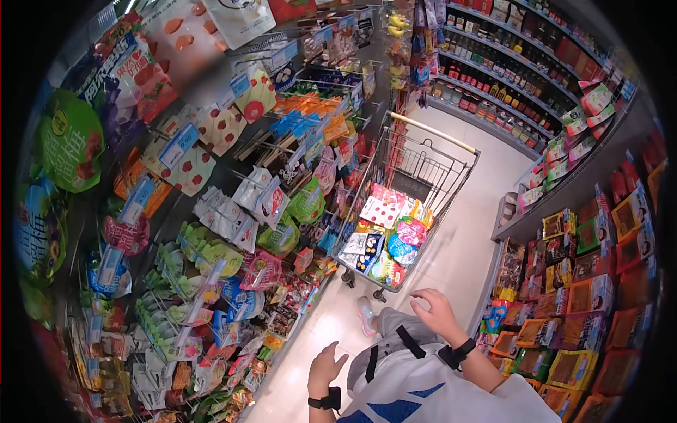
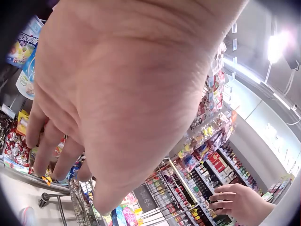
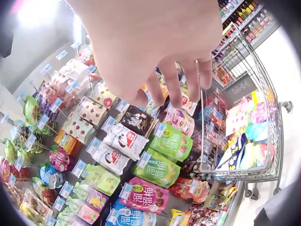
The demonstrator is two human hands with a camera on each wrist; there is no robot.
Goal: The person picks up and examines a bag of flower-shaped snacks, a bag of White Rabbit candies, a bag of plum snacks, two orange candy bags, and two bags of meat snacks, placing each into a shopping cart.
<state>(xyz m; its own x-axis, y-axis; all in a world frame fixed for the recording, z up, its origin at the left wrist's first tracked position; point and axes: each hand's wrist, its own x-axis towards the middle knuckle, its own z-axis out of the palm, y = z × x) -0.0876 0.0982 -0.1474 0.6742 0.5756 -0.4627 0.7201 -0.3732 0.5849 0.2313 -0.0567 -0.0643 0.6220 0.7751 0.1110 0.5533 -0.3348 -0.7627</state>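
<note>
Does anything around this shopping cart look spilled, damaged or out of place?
Nothing stands out. The shopping cart stands upright, the bags inside it lie in a loose pile, and snack packets hang in rows alongside. No spill shows; small tears would be hard to tell.

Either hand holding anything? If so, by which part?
Nothing is held: the left hand and right hand are both empty, clear of the shopping cart.
</note>
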